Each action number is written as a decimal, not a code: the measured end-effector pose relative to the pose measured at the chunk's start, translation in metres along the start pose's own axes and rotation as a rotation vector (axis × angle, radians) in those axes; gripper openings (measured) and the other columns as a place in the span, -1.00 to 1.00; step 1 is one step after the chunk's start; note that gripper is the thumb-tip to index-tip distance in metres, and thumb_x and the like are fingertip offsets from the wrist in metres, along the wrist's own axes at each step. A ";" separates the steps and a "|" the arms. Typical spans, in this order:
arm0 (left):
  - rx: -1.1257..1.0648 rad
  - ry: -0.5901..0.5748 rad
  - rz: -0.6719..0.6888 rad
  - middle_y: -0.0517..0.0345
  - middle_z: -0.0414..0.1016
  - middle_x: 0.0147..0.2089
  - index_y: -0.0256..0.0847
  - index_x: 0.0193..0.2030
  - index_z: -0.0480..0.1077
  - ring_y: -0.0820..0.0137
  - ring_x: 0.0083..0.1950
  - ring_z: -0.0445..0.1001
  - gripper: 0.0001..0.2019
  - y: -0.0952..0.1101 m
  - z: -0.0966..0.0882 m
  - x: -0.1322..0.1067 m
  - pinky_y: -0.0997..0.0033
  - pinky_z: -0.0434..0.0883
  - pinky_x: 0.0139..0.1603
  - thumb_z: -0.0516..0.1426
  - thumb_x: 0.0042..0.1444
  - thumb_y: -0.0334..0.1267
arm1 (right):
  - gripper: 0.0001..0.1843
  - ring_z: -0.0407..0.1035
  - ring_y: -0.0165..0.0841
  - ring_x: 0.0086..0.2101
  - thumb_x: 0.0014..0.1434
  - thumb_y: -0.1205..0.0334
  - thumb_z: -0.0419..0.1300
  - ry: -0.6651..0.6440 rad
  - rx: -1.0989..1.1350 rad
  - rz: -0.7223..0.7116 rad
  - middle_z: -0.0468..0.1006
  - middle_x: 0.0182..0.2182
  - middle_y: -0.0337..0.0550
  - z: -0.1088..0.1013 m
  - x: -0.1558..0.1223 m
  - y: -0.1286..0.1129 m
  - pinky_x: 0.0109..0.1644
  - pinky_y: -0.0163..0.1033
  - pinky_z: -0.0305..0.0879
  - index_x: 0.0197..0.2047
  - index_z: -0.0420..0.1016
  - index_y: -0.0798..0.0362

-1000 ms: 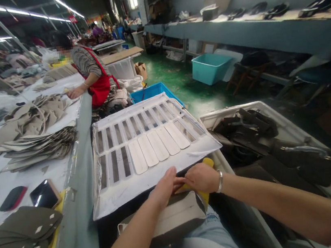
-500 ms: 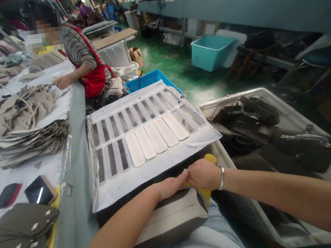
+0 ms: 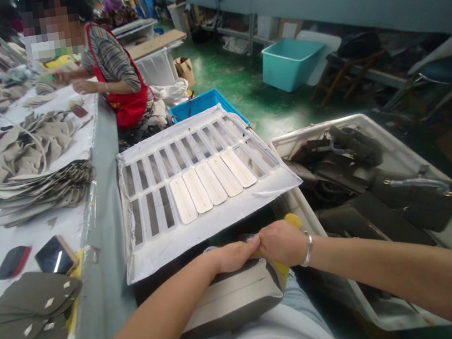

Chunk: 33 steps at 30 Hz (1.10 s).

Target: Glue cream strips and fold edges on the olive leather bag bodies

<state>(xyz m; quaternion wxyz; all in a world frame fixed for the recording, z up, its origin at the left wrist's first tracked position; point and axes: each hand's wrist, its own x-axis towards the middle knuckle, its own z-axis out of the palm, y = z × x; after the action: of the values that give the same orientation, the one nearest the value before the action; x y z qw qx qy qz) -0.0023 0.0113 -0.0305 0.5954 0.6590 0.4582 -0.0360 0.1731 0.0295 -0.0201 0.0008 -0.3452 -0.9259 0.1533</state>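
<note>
On my lap lies a boxy grey bag (image 3: 235, 293) with a light panel and a seam along it. My left hand (image 3: 236, 254) is closed over its far upper edge, with the fingers mostly hidden and the thumb touching my other hand. A fist is formed by my right hand (image 3: 282, 243) around a yellow tool (image 3: 293, 220). Its rounded end shows above the fist and a wider yellow part below, against the bag's right end; its exact kind is hidden. Just beyond my hands, a white slotted rack (image 3: 170, 250) holds several pale rounded strips (image 3: 213, 182).
At left, a worktable (image 3: 103, 175) bears stacked grey pieces (image 3: 44, 189), a phone (image 3: 56, 255) and dark flat pieces (image 3: 29, 298). A white bin (image 3: 354, 120) of dark bags stands at right. A co-worker in a red apron (image 3: 130, 104) sits beyond, near a blue crate (image 3: 216, 99).
My view has tilted down slightly. My hands keep their hold, close together at the bag's edge. The co-worker's hands have drawn back along the table, and a small reddish-brown item shows where one was.
</note>
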 end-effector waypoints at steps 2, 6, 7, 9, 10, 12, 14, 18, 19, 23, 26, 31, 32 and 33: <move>-0.007 -0.003 0.011 -0.06 0.43 -0.02 -0.34 -0.12 0.44 0.20 0.02 0.35 -0.16 0.000 0.001 0.000 0.29 0.18 0.13 -0.40 0.08 0.30 | -0.60 0.38 -0.33 -0.51 0.20 0.19 -0.10 0.005 -0.001 -0.010 0.54 -0.51 -0.06 0.000 -0.002 0.001 -0.44 -0.26 0.11 -0.49 0.47 0.13; -0.005 -0.011 0.018 0.00 0.46 -0.10 -0.31 -0.17 0.44 0.24 -0.05 0.37 -0.21 0.000 0.003 -0.001 0.29 0.21 0.09 -0.38 0.11 0.28 | -0.57 0.36 -0.35 -0.53 0.22 0.16 -0.10 0.024 0.014 -0.020 0.53 -0.53 -0.09 -0.001 -0.003 -0.001 -0.45 -0.27 0.10 -0.50 0.47 0.11; -0.003 -0.013 0.026 0.01 0.46 -0.11 -0.30 -0.18 0.44 0.24 -0.06 0.38 -0.21 0.000 0.003 -0.002 0.29 0.22 0.08 -0.38 0.12 0.27 | -0.56 0.36 -0.35 -0.53 0.23 0.15 -0.11 0.030 0.019 -0.021 0.53 -0.53 -0.09 -0.002 -0.003 -0.001 -0.45 -0.27 0.10 -0.51 0.47 0.11; -0.001 -0.021 0.051 0.04 0.46 -0.12 -0.29 -0.17 0.43 0.26 -0.06 0.38 -0.23 0.001 0.003 -0.002 0.30 0.23 0.08 -0.38 0.13 0.26 | -0.55 0.35 -0.36 -0.54 0.23 0.14 -0.10 0.038 0.025 -0.022 0.53 -0.55 -0.08 -0.002 -0.005 -0.002 -0.46 -0.26 0.08 -0.52 0.46 0.12; 0.002 -0.028 0.060 0.05 0.46 -0.13 -0.29 -0.17 0.43 0.27 -0.07 0.38 -0.24 0.001 0.004 -0.002 0.31 0.23 0.07 -0.38 0.13 0.25 | -0.56 0.35 -0.37 -0.55 0.23 0.14 -0.09 0.039 0.029 -0.020 0.52 -0.55 -0.08 -0.002 -0.006 -0.002 -0.46 -0.26 0.07 -0.52 0.46 0.12; 0.012 -0.050 0.064 0.06 0.47 -0.15 -0.29 -0.17 0.43 0.28 -0.08 0.39 -0.25 0.001 0.004 0.000 0.32 0.25 0.06 -0.36 0.14 0.25 | -0.58 0.35 -0.37 -0.54 0.22 0.14 -0.07 0.034 0.039 -0.020 0.52 -0.56 -0.08 -0.001 -0.009 -0.001 -0.46 -0.26 0.05 -0.52 0.45 0.12; 0.019 -0.075 0.067 0.08 0.47 -0.16 -0.28 -0.15 0.43 0.29 -0.10 0.39 -0.27 0.000 0.006 0.003 0.33 0.27 0.03 -0.34 0.15 0.24 | -0.59 0.36 -0.38 -0.52 0.22 0.14 -0.06 0.019 0.049 -0.025 0.52 -0.55 -0.09 0.000 -0.012 0.000 -0.46 -0.26 0.04 -0.51 0.45 0.12; -0.002 -0.116 0.187 0.12 0.46 -0.12 -0.24 -0.11 0.42 0.34 -0.09 0.38 -0.36 -0.004 0.010 0.010 0.40 0.26 0.04 -0.29 0.19 0.17 | -0.60 0.35 -0.36 -0.52 0.22 0.10 -0.06 -0.020 0.046 0.005 0.52 -0.53 -0.11 0.004 -0.019 0.000 -0.44 -0.26 0.05 -0.50 0.44 0.10; 0.001 -0.123 0.219 0.12 0.45 -0.11 -0.23 -0.11 0.42 0.35 -0.08 0.38 -0.38 -0.003 0.011 0.011 0.41 0.25 0.06 -0.28 0.20 0.16 | -0.60 0.35 -0.35 -0.53 0.21 0.10 -0.05 -0.030 0.044 0.022 0.52 -0.54 -0.11 0.005 -0.020 0.000 -0.44 -0.26 0.06 -0.51 0.44 0.09; 0.074 -0.097 0.238 0.10 0.46 -0.11 -0.23 -0.10 0.43 0.34 -0.10 0.38 -0.40 0.002 0.010 0.013 0.39 0.25 0.05 -0.23 0.18 0.17 | -0.61 0.38 -0.32 -0.51 0.20 0.09 -0.06 -0.055 0.059 0.088 0.51 -0.54 -0.10 0.003 -0.025 -0.005 -0.43 -0.26 0.09 -0.49 0.45 0.08; 0.041 -0.066 0.172 0.15 0.46 -0.09 -0.18 -0.05 0.42 0.32 -0.06 0.37 -0.36 0.004 0.003 0.008 0.36 0.23 0.06 -0.28 0.18 0.19 | -0.54 0.38 -0.30 -0.50 0.23 0.06 -0.11 -0.094 0.061 0.113 0.51 -0.54 -0.05 -0.002 -0.031 -0.003 -0.42 -0.26 0.10 -0.50 0.45 0.08; -0.083 0.020 0.056 0.29 0.42 0.03 -0.01 0.04 0.38 0.32 0.04 0.33 -0.37 -0.005 -0.012 -0.014 0.30 0.14 0.16 -0.38 0.20 0.15 | -0.40 0.31 -0.33 -0.55 0.26 -0.04 -0.26 -0.152 0.294 0.307 0.48 -0.56 -0.03 -0.003 -0.056 0.015 -0.44 -0.24 0.08 -0.55 0.40 0.09; -0.065 0.017 0.078 0.30 0.40 0.06 0.00 0.07 0.35 0.32 0.06 0.32 -0.43 -0.007 -0.013 -0.018 0.30 0.12 0.17 -0.29 0.20 0.15 | -0.39 0.29 -0.35 -0.55 0.25 -0.07 -0.27 -0.132 0.400 0.375 0.45 -0.57 -0.06 -0.001 -0.064 0.017 -0.44 -0.24 0.09 -0.57 0.37 0.09; -0.043 0.007 0.102 0.29 0.38 0.09 -0.01 0.09 0.32 0.31 0.07 0.31 -0.49 -0.008 -0.013 -0.022 0.31 0.11 0.18 -0.20 0.19 0.14 | -0.38 0.26 -0.37 -0.56 0.24 -0.11 -0.27 -0.116 0.526 0.437 0.42 -0.59 -0.09 0.002 -0.072 0.019 -0.44 -0.25 0.10 -0.58 0.34 0.09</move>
<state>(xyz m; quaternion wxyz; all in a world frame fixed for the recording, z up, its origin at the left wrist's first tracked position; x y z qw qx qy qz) -0.0267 0.0089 -0.0198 0.6087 0.6688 0.4269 0.0066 0.2399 -0.0035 -0.0203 0.0045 -0.5142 -0.7572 0.4027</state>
